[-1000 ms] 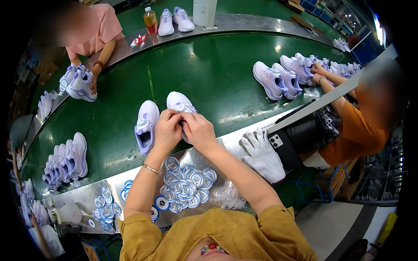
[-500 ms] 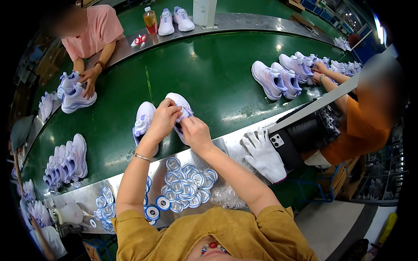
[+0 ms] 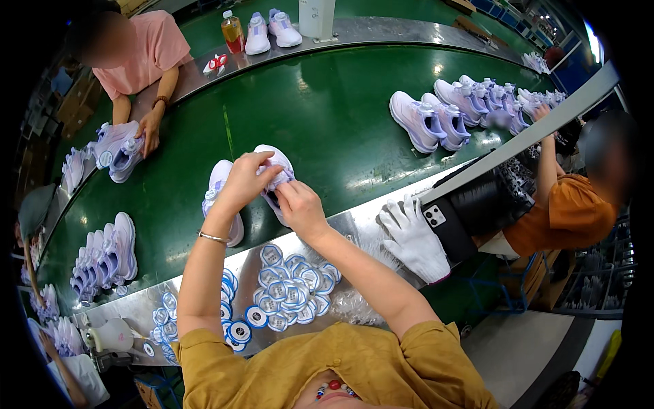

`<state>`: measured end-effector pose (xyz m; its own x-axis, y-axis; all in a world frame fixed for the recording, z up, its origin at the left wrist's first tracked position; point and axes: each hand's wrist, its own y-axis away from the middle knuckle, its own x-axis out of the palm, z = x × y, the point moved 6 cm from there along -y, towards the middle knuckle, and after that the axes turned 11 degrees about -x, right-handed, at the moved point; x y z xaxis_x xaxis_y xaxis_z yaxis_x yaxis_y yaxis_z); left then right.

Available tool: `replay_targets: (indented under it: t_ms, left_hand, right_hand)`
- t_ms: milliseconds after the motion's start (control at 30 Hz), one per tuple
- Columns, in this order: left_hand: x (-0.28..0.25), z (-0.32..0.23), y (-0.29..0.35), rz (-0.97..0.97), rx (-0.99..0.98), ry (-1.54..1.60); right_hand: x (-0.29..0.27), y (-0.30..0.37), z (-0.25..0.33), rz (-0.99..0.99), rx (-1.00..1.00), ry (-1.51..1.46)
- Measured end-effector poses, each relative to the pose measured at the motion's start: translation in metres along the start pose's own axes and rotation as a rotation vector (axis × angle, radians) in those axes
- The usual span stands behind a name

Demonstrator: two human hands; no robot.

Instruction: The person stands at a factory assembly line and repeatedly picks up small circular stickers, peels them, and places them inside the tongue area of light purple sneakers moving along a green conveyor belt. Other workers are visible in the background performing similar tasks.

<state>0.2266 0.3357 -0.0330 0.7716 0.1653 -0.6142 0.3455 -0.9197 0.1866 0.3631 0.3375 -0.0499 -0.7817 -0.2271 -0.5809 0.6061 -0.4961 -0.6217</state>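
- A wide green conveyor belt (image 3: 327, 116) curves across the room, glossy with reflected overhead light.
- Brushed metal ledges (image 3: 381, 31) border both sides.
- Grey floor (image 3: 518, 347) lies lower right.
- Blue crates (image 3: 504, 7) sit far back.

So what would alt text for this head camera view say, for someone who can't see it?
Seen from above, a person's left hand and right hand grip a pale lilac sneaker on a green conveyor belt. Round blue-and-white tags lie nearer, and other workers handle similar shoes.
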Motion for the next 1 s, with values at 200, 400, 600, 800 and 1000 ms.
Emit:
replay_targets:
  t_ms: [200,400,600,800,1000]
  left_hand:
    - [0.0,0.006,-0.003,0.086,0.128,-0.069]
    - [-0.008,-0.002,0.002,-0.061,-0.063,-0.351]
    - [-0.01,0.012,0.003,0.157,0.276,0.107]
    - [-0.009,0.009,0.003,-0.01,-0.046,-0.282]
    - [-0.012,0.027,0.005,0.119,0.274,0.133]
  right_hand:
    - [0.001,-0.001,0.004,0.0,0.01,-0.019]
    - [0.007,0.0,0.003,-0.01,0.008,-0.015]
    - [0.011,0.0,0.008,0.025,-0.001,-0.022]
    - [0.014,-0.002,0.008,0.024,0.002,-0.032]
    - [0.018,-0.001,0.014,0.028,-0.015,-0.03]
